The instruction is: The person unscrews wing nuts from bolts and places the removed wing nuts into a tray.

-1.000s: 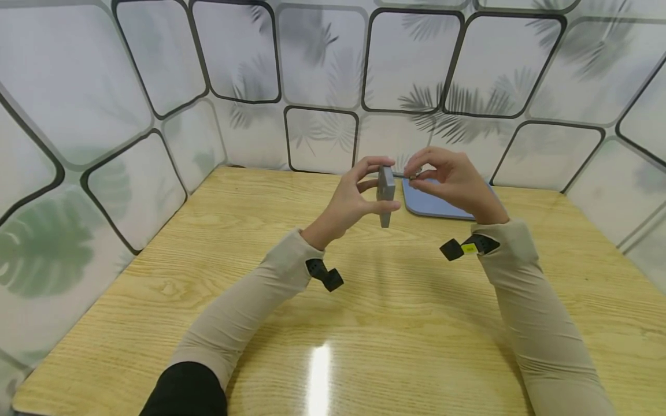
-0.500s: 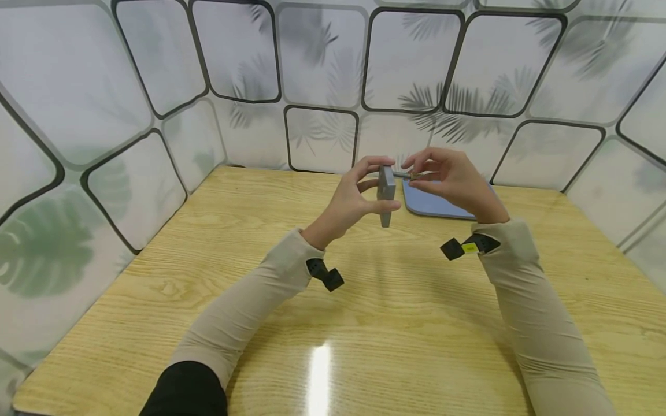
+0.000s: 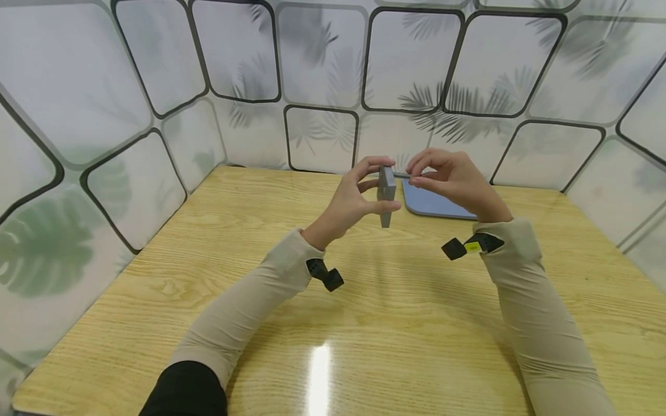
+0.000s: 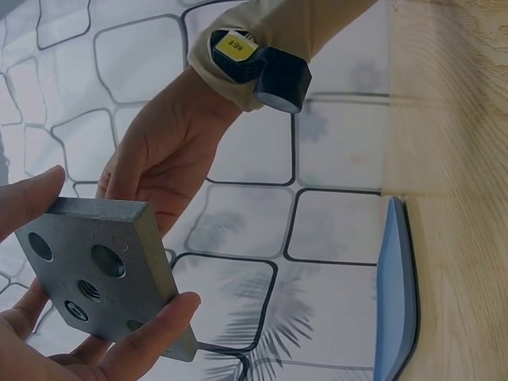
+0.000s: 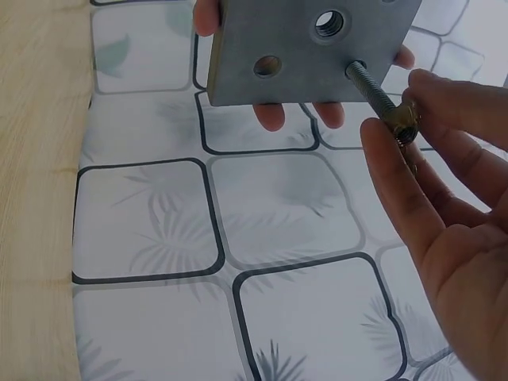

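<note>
My left hand [image 3: 344, 202] holds a thick grey metal plate [image 4: 119, 274] upright by its edges, fingers on top and thumb below. Several round holes, some threaded, go through the plate. From one hole a threaded rod [image 5: 370, 87] sticks out towards my right hand [image 3: 451, 180]. At the rod's outer end sits a brass-coloured wing nut [image 5: 406, 123], pinched between the thumb and fingers of my right hand in the right wrist view. The head view hides the wing nut behind those fingers. Both hands are raised above the table.
Behind my right hand a blue tray or mat [image 3: 434, 203] with rounded corners lies at the far side of the wooden table [image 3: 374, 323]. Patterned white partitions [image 3: 322, 63] stand at the back and sides. Each wrist wears a black camera.
The right fingers have lifted and curled again around the wing nut, and that hand has shifted slightly right. The left hand and the plate stay in place.
</note>
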### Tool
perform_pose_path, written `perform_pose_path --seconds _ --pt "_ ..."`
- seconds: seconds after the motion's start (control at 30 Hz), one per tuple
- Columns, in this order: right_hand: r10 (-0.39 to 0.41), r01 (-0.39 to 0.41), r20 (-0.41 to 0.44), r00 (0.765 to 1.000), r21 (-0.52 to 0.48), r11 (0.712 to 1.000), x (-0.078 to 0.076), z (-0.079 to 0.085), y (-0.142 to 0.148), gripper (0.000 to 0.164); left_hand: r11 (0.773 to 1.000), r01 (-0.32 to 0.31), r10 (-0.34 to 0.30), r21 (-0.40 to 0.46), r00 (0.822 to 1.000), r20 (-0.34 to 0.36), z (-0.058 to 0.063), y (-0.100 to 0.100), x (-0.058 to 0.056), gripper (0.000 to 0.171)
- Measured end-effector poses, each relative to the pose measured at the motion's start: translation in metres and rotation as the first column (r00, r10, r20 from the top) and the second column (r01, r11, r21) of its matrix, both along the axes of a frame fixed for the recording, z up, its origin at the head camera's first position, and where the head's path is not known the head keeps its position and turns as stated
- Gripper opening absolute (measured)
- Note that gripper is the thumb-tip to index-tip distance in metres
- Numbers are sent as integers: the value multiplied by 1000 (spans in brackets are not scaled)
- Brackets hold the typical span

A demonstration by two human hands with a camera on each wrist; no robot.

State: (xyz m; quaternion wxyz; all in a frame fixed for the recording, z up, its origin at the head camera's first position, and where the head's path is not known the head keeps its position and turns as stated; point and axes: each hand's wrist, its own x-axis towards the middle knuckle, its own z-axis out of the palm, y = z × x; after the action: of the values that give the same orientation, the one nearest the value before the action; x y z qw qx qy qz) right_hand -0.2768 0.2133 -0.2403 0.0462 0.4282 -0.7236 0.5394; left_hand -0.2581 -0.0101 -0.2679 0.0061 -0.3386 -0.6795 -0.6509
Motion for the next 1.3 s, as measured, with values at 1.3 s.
perform_pose_path --seconds 1.3 --pt "-45 47 -34 998 48 998 1 1 0 14 1000 21 -22 19 1000 14 -1 1 0 63"
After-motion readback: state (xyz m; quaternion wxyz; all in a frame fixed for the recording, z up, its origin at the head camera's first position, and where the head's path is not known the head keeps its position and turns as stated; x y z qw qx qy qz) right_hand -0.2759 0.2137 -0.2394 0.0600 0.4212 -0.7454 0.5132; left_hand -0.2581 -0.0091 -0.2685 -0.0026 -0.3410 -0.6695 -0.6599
